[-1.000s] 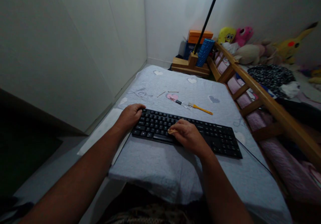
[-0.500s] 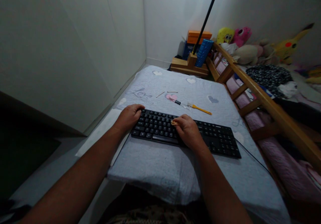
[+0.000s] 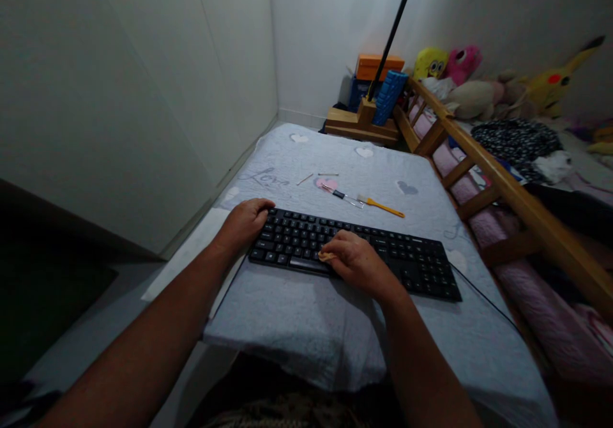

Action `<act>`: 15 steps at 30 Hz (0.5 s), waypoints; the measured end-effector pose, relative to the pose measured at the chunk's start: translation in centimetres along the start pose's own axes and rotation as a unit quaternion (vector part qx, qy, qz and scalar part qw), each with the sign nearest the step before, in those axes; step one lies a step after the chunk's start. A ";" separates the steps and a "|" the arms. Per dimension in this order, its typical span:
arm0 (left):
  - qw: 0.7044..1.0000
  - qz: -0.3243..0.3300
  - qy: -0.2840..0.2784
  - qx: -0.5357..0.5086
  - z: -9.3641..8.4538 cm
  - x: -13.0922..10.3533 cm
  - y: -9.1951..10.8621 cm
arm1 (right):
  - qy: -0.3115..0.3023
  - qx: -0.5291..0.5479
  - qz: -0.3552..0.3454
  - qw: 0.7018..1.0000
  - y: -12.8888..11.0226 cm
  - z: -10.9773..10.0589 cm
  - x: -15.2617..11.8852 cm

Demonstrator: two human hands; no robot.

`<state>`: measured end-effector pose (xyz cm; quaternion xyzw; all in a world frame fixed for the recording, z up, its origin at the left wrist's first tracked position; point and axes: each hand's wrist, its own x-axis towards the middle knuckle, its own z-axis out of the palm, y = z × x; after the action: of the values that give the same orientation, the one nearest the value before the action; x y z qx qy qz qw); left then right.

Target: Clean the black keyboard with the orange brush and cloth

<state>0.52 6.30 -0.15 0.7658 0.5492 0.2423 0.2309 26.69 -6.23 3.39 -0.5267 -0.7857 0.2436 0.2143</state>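
Two holds: the left hand (image 3: pixel 243 225) clasps the black keyboard (image 3: pixel 295 239) on the table (image 3: pixel 282 306), the right hand (image 3: pixel 357 259) pinches a tan wad (image 3: pixel 326 257). The keyboard, likely light and stiff, suits an edge grip.

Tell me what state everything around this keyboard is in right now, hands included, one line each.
Black keyboard: lying flat, keys up
Keyboard cable: trailing off to the right
Left hand: on the keyboard's left end
Right hand: pinching a tan wad over the keys
Tan wad: bunched between fingertips
Yellow-handled brush: lying beyond the keyboard
Wire keycap puller: lying on the cloth
Cotton swabs: two, lying apart
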 end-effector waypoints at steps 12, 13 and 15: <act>1.000 0.000 0.004 -0.006 -0.1 0.0 0.2 | -0.080 0.015 -0.033 0.996 -0.8 -0.6 -0.4; 1.000 -0.001 0.005 -0.006 -0.1 0.0 0.2 | -0.083 0.017 -0.038 0.996 -0.8 -0.6 -0.5; 1.000 -0.001 0.006 -0.005 0.0 -0.1 0.2 | -0.088 0.020 -0.045 0.995 -0.9 -0.6 -0.6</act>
<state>0.63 6.18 -0.01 0.7628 0.5498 0.2496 0.2315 26.64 -6.97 4.40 -0.4627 -0.8196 0.2948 0.1653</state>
